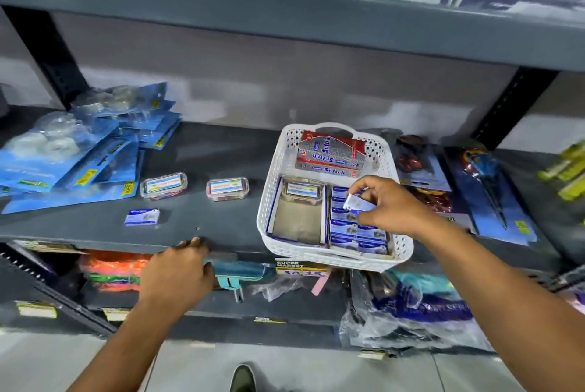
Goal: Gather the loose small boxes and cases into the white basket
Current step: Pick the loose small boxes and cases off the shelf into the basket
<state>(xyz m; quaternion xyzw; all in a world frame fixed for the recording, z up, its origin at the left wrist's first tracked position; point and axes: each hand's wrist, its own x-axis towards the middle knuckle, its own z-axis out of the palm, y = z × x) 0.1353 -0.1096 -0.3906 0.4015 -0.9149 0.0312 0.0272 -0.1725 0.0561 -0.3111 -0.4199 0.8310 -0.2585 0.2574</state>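
The white basket (272, 176) stands on the dark shelf, right of centre. Inside are red boxes (329, 151) at the back, a clear case (302, 189) in an open carton, and rows of small blue boxes (357, 233). My right hand (389, 205) hovers over those rows, pinching one small blue box (356, 201). On the shelf to the left lie two clear cases (163, 186) (227, 189) and one loose small blue box (142, 217). My left hand (177, 268) rests on the shelf's front edge, fingers curled over it.
Blue blister packs (79, 163) are piled at the shelf's left. Carded scissors (487, 189) and dark packs lie right of the basket. An upper shelf (285, 11) overhangs. Below, the lower shelf holds orange and green items (114, 268) and plastic bags (411, 309).
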